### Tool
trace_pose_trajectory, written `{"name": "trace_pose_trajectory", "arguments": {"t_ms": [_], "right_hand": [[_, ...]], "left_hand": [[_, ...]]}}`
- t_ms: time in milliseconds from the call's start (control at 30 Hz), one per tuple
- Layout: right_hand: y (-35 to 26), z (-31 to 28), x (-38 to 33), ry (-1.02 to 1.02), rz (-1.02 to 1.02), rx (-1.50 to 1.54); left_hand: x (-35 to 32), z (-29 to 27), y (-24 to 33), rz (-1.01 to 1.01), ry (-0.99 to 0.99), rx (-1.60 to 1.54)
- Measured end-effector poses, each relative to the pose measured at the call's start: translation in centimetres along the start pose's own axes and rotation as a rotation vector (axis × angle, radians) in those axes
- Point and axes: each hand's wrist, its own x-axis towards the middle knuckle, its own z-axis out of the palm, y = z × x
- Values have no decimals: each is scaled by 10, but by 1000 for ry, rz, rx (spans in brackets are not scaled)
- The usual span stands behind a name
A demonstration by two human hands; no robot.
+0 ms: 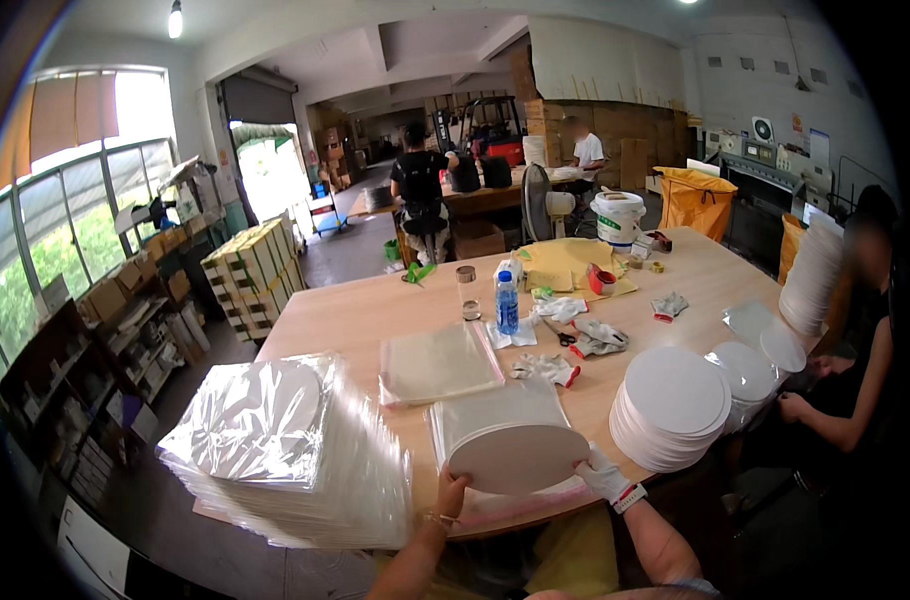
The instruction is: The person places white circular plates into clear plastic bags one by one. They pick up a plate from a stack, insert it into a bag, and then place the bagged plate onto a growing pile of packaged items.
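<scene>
The round white disc (518,458), partly tucked into a clear plastic sleeve bag (495,408), lies flat at the near edge of the pale wooden tabletop (355,315), directly between the person's two hands. The bare left hand (451,493) sits at the disc's lower left rim, fingers curled up against its edge and pinching it. The right hand (603,472), in a white work glove, grips the disc's lower right rim, fingers closed over the edge.

Going from left to right: a tall heap of bagged white discs in crinkled clear plastic (285,450) fills the tabletop's near left corner, well apart from the left hand. Just beyond the held disc lies a flat stack of empty clear plastic bags (437,362). Behind that stand a small clear glass jar (467,292) and a clear water bottle with a blue label (507,303), with a pair of scissors (565,338) and loose white gloves (547,368) close by. To the right of the right hand, just beside it, rises a neat stack of bare round white discs (672,405). Further right, a second person's forearm (825,420) rests by more bagged discs (747,372), and a tall leaning pile of white discs (810,278) stands at the far right edge.
</scene>
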Motion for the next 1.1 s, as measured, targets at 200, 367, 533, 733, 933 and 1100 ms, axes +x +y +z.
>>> {"name": "trace_pose_trajectory", "arguments": {"t_ms": [200, 367, 533, 733, 933, 1100], "right_hand": [[-10, -16, -26, 82, -141, -194], [-27, -55, -91, 121, 144, 67], [-32, -71, -169, 82, 409, 688], [-51, -34, -176, -108, 581, 833], [-55, 20, -136, 110, 708, 890], [-59, 51, -117, 280, 666, 1234]], "left_hand": [[-7, 11, 25, -33, -43, -15], [-11, 17, 24, 98, -9, 257], [-10, 49, -1, 239, -469, 1540], [20, 47, -12, 272, -452, 1554], [9, 10, 8, 630, -124, 1539], [3, 4, 42, -432, 37, 785]]}}
